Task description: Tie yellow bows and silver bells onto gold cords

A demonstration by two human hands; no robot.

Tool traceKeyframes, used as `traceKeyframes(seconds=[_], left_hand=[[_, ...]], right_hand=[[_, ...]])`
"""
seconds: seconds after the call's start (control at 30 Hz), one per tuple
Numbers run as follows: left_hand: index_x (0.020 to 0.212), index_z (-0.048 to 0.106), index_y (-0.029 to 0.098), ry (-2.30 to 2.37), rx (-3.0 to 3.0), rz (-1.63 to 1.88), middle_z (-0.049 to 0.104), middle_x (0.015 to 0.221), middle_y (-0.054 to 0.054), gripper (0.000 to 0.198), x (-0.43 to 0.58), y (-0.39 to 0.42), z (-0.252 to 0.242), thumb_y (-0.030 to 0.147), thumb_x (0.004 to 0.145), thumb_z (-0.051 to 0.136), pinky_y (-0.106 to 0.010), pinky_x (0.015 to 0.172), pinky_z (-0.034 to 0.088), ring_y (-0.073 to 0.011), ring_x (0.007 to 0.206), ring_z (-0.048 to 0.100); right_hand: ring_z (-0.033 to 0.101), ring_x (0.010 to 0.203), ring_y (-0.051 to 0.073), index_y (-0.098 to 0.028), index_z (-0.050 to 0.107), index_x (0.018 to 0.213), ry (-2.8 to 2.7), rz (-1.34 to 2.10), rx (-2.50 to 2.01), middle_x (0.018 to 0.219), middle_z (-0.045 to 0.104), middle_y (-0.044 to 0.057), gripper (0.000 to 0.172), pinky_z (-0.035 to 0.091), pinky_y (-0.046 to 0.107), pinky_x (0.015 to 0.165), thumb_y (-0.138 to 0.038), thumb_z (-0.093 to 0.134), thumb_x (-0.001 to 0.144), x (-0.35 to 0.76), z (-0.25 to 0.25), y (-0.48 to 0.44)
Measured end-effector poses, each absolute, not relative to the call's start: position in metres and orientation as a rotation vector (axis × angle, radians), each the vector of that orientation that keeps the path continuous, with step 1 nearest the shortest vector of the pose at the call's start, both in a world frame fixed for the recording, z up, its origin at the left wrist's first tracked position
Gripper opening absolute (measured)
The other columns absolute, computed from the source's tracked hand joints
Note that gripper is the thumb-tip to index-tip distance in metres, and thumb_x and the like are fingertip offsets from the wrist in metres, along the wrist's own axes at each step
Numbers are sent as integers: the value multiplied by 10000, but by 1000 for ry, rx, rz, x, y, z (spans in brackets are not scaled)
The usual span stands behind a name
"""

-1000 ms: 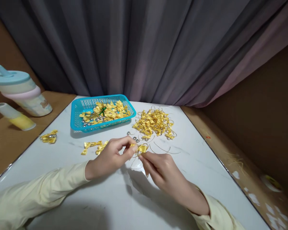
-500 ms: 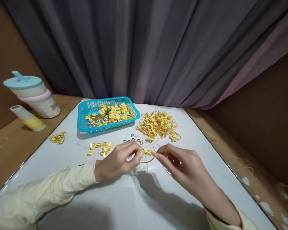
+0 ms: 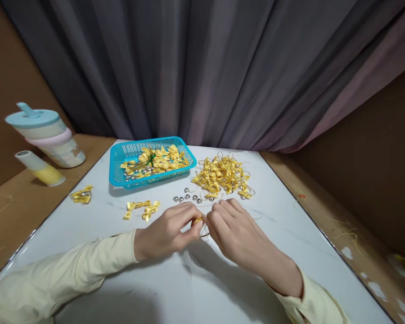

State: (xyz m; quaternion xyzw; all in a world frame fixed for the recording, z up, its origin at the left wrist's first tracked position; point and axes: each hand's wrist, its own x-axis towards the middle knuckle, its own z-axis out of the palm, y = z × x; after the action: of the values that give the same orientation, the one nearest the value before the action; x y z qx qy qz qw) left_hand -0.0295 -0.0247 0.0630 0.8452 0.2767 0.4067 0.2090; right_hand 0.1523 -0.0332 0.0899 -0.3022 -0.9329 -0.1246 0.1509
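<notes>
The left hand (image 3: 168, 230) and right hand (image 3: 238, 234) are clamping their fingers on one small yellow satin ribbon bow (image 3: 198, 221) just above the white counter (image 3: 290, 238), while a heap of looped yellow bows (image 3: 222, 175) is apparently lying finished and the turquoise plastic basket (image 3: 115, 157) is holding more

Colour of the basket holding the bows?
Turquoise blue: the lattice basket, best seen in the head view.

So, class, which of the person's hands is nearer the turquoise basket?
Left. The left hand lies straight in front of the turquoise basket, while the right hand sits further off to the basket's right. Both meet at one yellow bow.
</notes>
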Motion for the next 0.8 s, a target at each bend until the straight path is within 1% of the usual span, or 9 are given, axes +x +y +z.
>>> traceKeyframes(seconds=[0.2, 0.3, 0.43, 0.57, 0.67, 0.73, 0.8], left_hand=[[739, 494, 161, 821, 2285, 1092, 527, 651, 7, 131, -28, -25, 66, 78, 817, 429, -203, 557, 391, -94, 584, 464], [717, 489, 163, 856, 2265, 1059, 518, 635, 12, 136, -28, -24, 64, 105, 826, 433, -204, 548, 391, -94, 570, 459], [719, 494, 163, 877, 2248, 1021, 523, 641, 10, 143, -27, -23, 58, 129, 845, 436, -209, 560, 394, -96, 574, 461], [724, 498, 162, 873, 2259, 988, 524, 640, 10, 141, -27, -22, 53, 132, 847, 435, -212, 566, 394, -100, 577, 461], [725, 497, 165, 872, 2291, 988, 519, 642, 7, 146, -28, -21, 50, 138, 849, 424, -217, 564, 395, -106, 582, 460], [727, 494, 167, 870, 2308, 991, 517, 642, 4, 150, -29, -20, 49, 144, 851, 414, -223, 559, 398, -109, 579, 458], [731, 492, 168, 865, 2321, 997, 520, 643, 2, 149, -30, -19, 49, 150, 854, 409, -227, 552, 401, -109, 572, 451]], right_hand=[[315, 625, 153, -153, 447, 692, -2614, -365, -743, 659, 412, 28, 234, 238, 311, 601, -56, 344, 879, 153, 86, -31], [326, 631, 151, -163, 427, 693, -2540, -348, -714, 660, 417, 27, 225, 250, 309, 602, -69, 355, 885, 157, 88, -32], [323, 601, 138, -177, 401, 738, -2393, -290, -681, 636, 404, 9, 179, 267, 300, 583, -43, 394, 857, 163, 100, -37], [337, 554, 132, -192, 383, 752, -2321, -293, -706, 583, 391, -10, 181, 286, 303, 555, -49, 398, 861, 169, 121, -46], [367, 533, 131, -200, 379, 686, -2307, -316, -769, 556, 408, -3, 239, 304, 315, 543, -106, 356, 905, 172, 138, -53], [381, 528, 129, -203, 361, 630, -2284, -345, -820, 540, 410, 4, 310, 325, 330, 560, -137, 314, 929, 176, 148, -58], [401, 535, 131, -209, 342, 609, -2254, -365, -876, 533, 415, 9, 335, 336, 345, 579, -167, 305, 940, 182, 155, -64]])
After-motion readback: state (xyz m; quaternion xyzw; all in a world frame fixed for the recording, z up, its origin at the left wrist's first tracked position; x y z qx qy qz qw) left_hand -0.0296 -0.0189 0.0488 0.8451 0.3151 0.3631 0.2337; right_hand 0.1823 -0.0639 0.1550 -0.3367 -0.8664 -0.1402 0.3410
